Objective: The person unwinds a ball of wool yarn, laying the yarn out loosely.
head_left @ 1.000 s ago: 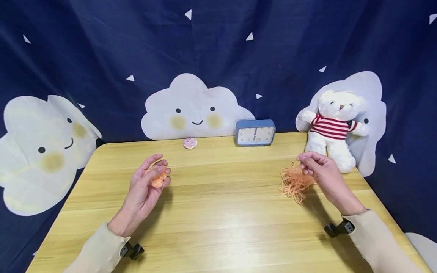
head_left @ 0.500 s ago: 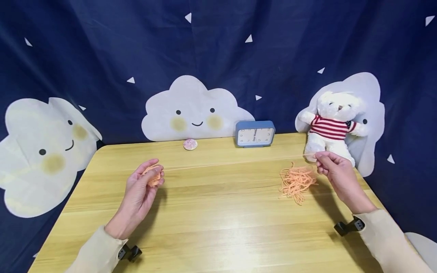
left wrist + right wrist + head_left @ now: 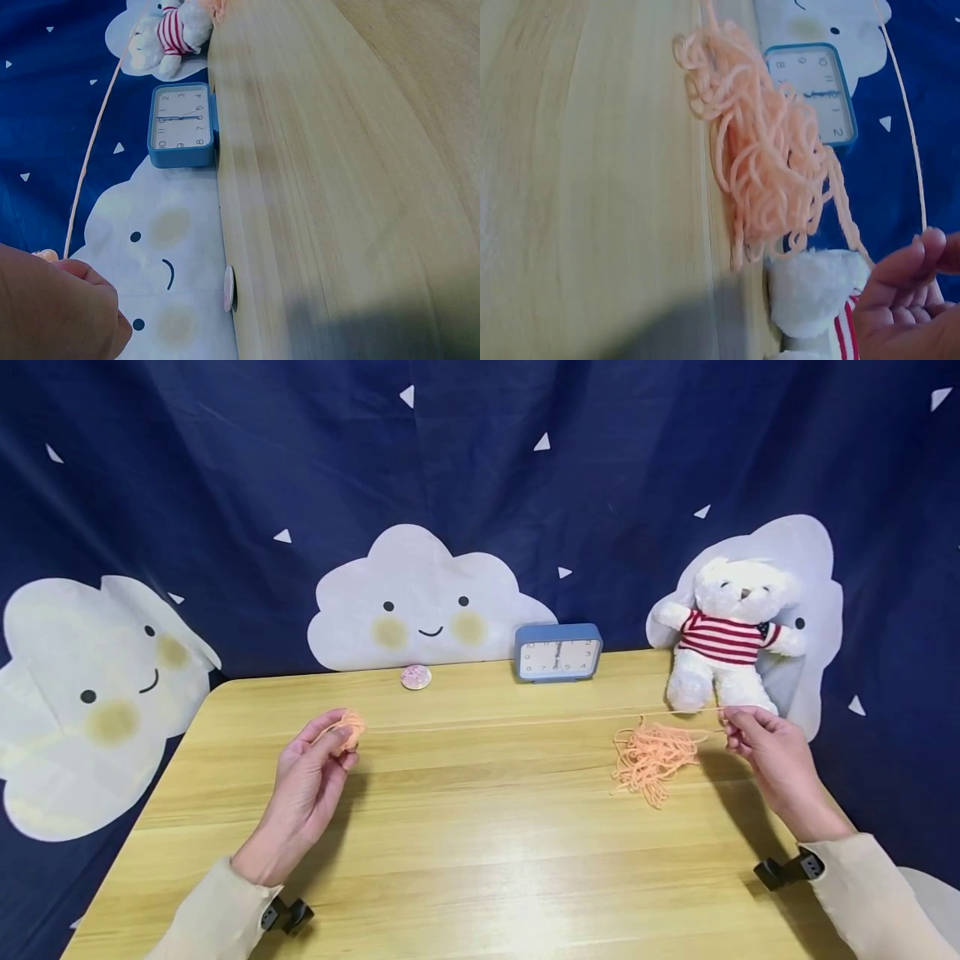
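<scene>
My left hand (image 3: 311, 781) holds a small wound bundle of orange yarn (image 3: 350, 727) between thumb and fingers. In the left wrist view the hand's back hides most of that bundle. A single strand of yarn (image 3: 909, 112) stretches taut from it across to my right hand (image 3: 772, 756). There my right thumb and fingertips pinch the strand. On the table just left of the right hand lies a loose, tangled pile of orange yarn (image 3: 651, 762), and a length runs from the pile to the right fingers.
At the table's back edge stands a blue clock (image 3: 558, 653). A round pink patterned disc (image 3: 416, 677) lies further left. A white teddy bear (image 3: 723, 643) in a striped shirt sits behind my right hand. Behind the wooden table (image 3: 465, 827) hangs a dark blue curtain (image 3: 480, 460).
My right hand has moved right, away from the pile, drawing the strand out taut. The left hand has shifted slightly and the bundle has turned in its fingers.
</scene>
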The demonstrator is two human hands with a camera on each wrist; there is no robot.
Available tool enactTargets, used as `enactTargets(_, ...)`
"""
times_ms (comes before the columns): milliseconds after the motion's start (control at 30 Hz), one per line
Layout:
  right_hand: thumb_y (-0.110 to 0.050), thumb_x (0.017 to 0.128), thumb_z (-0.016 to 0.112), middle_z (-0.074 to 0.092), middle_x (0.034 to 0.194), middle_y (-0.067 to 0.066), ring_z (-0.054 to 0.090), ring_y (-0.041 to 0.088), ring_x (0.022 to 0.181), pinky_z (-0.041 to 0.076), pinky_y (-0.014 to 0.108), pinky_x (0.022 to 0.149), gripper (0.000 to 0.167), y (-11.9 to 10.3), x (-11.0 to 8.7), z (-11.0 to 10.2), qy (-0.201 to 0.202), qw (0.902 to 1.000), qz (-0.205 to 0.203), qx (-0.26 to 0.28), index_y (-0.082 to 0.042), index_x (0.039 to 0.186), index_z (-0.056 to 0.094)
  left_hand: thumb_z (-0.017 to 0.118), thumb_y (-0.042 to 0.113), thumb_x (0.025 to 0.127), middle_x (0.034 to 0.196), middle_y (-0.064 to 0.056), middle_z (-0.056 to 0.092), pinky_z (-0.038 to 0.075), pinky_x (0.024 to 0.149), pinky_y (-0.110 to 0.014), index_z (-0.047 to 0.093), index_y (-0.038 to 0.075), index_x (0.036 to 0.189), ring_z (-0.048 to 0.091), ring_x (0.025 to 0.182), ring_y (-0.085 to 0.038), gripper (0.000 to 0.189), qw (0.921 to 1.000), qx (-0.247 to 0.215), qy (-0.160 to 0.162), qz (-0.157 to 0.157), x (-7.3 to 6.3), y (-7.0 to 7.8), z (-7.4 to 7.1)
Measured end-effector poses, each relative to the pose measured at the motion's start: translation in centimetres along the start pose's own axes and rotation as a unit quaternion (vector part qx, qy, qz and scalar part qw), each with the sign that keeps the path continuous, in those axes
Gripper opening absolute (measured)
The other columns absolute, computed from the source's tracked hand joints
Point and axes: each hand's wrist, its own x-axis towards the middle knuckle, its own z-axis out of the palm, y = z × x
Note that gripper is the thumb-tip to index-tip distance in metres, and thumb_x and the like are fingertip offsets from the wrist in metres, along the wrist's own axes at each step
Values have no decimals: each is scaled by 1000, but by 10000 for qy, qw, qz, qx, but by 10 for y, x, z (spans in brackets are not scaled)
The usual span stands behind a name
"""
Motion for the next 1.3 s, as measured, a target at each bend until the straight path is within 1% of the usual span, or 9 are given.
enactTargets(267, -6, 110, 61, 70, 78, -3, 62, 5, 63, 55, 16, 59, 30, 2, 1, -11, 480, 9982, 221, -266, -13, 88, 80, 52, -6, 110, 111, -7, 61, 49, 65, -26, 68, 4, 124, 58, 82, -17, 23, 9994, -91, -151, 300, -1, -1, -1)
enactTargets(433, -8, 112, 60, 69, 80, -5, 62, 4, 65, 54, 16, 60, 31, 9, 3, -15, 49, 9935, 686, -910, -17, 88, 78, 40, 1, 115, 111, -9, 57, 48, 71, -28, 61, 3, 129, 58, 85, -22, 25, 9969, -399, -640, 228, -1, 0, -1)
enactTargets(567, -10, 114, 57, 71, 88, -5, 64, 4, 75, 56, 17, 66, 23, 11, 6, -13, -602, 9845, 915, -1372, -13, 100, 75, 45, 15, 118, 117, -10, 54, 53, 80, -25, 57, 0, 130, 59, 93, -22, 22, 9900, -939, -1025, -220, 2, -1, 1)
enactTargets(667, -15, 115, 56, 71, 93, -7, 65, 5, 81, 57, 17, 71, 17, 12, 6, -9, -878, 9734, 1008, -1859, -10, 110, 72, 52, 8, 116, 120, -12, 56, 57, 86, -22, 58, -2, 129, 63, 98, -20, 18, 9879, -1084, -1047, -376, 3, -3, 4)
enactTargets(800, -17, 115, 56, 69, 99, -9, 66, 5, 86, 58, 19, 76, 18, 12, 4, 2, -831, 9643, 907, -2344, -5, 124, 65, 50, -13, 109, 115, -16, 65, 60, 88, -23, 62, -7, 125, 69, 98, -21, 21, 9915, -862, -944, -236, 3, -6, 9)
enactTargets(900, -15, 114, 56, 68, 100, -10, 66, 6, 85, 59, 20, 76, 20, 12, -1, 13, -437, 9657, 577, -2495, -5, 130, 63, 49, -10, 111, 112, -18, 68, 60, 85, -23, 64, -8, 123, 70, 97, -22, 19, 9913, -782, -1040, -173, 4, -9, 13)
enactTargets(1067, -13, 112, 61, 67, 104, -10, 65, 8, 82, 58, 20, 72, 19, 9, -12, 40, 23, 9833, 88, -1818, -17, 125, 74, 51, -2, 114, 113, -18, 72, 60, 82, -25, 65, -6, 121, 72, 98, -23, 16, 9921, -577, -1105, -130, 5, -12, 18)
enactTargets(1167, -11, 112, 60, 68, 112, -6, 64, 11, 86, 58, 22, 75, 21, 11, -17, 63, -312, 9933, 50, -1111, -13, 128, 74, 52, 1, 114, 114, -19, 72, 60, 85, -26, 64, -5, 122, 72, 101, -24, 16, 9935, -495, -1016, -141, 5, -12, 20)
enactTargets(1300, -11, 114, 56, 67, 122, 0, 65, 13, 94, 58, 27, 87, 29, 20, -19, 100, -1004, 9920, 264, -718, 2, 138, 64, 51, 3, 115, 114, -20, 72, 60, 84, -26, 62, -6, 124, 72, 101, -24, 16, 9939, -497, -971, -165, 6, -13, 23)
